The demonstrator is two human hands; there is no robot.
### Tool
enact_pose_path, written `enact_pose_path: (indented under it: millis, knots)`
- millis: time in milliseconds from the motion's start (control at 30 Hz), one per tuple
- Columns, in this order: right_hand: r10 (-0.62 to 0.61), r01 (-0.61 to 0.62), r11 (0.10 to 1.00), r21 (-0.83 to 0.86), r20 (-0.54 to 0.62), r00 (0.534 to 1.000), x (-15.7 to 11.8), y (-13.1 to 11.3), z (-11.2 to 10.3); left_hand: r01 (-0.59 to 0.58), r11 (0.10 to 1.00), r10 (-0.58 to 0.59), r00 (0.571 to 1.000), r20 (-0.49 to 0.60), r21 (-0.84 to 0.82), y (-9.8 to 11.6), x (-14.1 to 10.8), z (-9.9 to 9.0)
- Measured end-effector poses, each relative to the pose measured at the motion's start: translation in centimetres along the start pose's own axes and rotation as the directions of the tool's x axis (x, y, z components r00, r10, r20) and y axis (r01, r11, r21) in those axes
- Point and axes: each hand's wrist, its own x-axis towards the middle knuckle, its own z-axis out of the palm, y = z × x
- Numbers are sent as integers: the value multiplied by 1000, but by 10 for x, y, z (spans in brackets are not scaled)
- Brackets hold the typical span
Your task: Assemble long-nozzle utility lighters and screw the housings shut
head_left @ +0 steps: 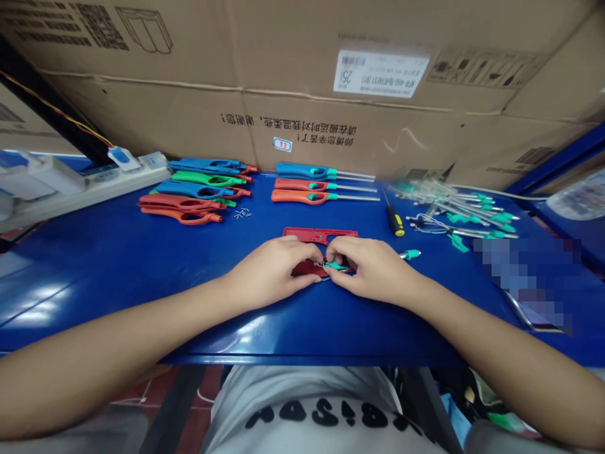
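Near the table's front edge, my left hand pinches the left end of a red lighter casing half. From the other side, my right hand closes its fingertips on a green lighter trigger lying at that casing. Thin pale wires show between my fingertips, though the fingers cover much of the work. A green-tipped piece sticks out beyond my right hand; its other end is hidden. Just behind my fingers lies another red casing half, inner side up.
Finished-looking lighters lie in a row at the back. Stacked coloured casings and small screws are left. Rightward are a screwdriver, metal lighter tubes with green parts and a partly blurred phone. A cardboard box stands behind.
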Motion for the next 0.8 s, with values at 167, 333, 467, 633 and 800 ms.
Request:
enact_pose_path:
  millis: [167, 333, 467, 633, 800]
  knots:
    - [6, -6, 999, 42, 8, 1000, 0, 2, 0, -69, 997, 68, 997, 29, 32, -2, -1, 0]
    - [10, -11, 999, 53, 14, 1000, 1, 3, -1, -111, 991, 110, 994, 21, 72, -2, -3, 0]
    - [1, -2, 999, 51, 12, 1000, 2, 3, -1, -124, 988, 124, 992, 11, 95, -3, -3, 2]
    - [-9, 8, 1000, 30, 25, 1000, 2, 4, -2, -124, 985, 124, 992, 7, 123, -2, -3, 2]
    - [-21, 21, 999, 37, 16, 1000, 1, 7, -2, -140, 978, 141, 990, 2, 155, -1, -4, 2]
